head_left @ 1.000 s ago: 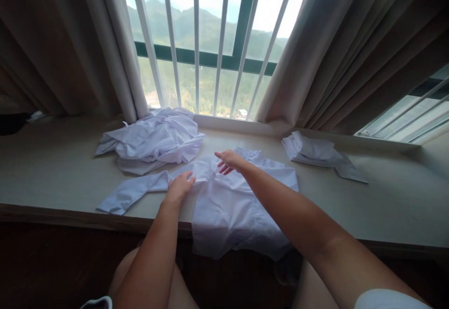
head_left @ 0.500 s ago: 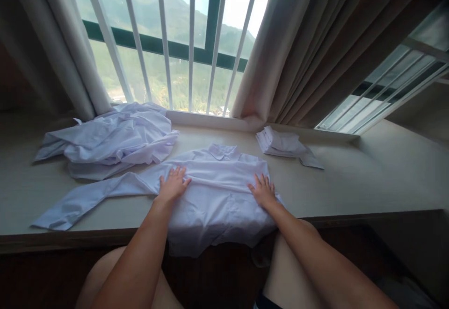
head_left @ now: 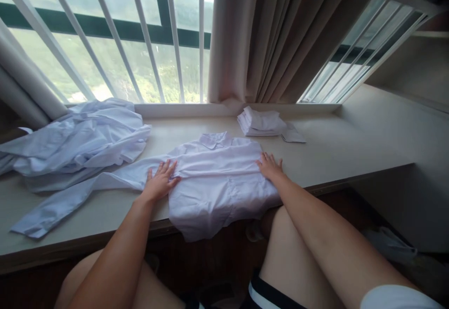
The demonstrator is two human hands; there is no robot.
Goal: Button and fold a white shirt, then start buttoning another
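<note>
Nearest: the person's bare legs [head_left: 277, 262], at the table's [head_left: 329, 150] front edge. White shirt [head_left: 210, 183] lies on the table, collar toward the window, hem hanging over the near edge, likely because the table is too shallow for its length. Left hand [head_left: 160, 183] palm down where the sleeve [head_left: 66, 201] meets the body, fingers spread; right hand [head_left: 270, 166] at the opposite side edge, fingers apart. Neither looks clamped on cloth; flat pressure probably keeps the fabric spread. That sleeve runs out left across the table, slightly bent.

Beyond: loose heap of white clothes [head_left: 91, 143] back left, folded white stack [head_left: 261, 122] back right, perhaps set aside to leave the middle for the shirt. Then curtain [head_left: 273, 33] and barred window [head_left: 154, 42].

Hidden: the other sleeve can't be made out, folded over or underneath, can't tell. Heap cut off at left, item count unclear. Cloth under both palms covered. Floor too dark; pale thing [head_left: 389, 243] lower right unreadable.
</note>
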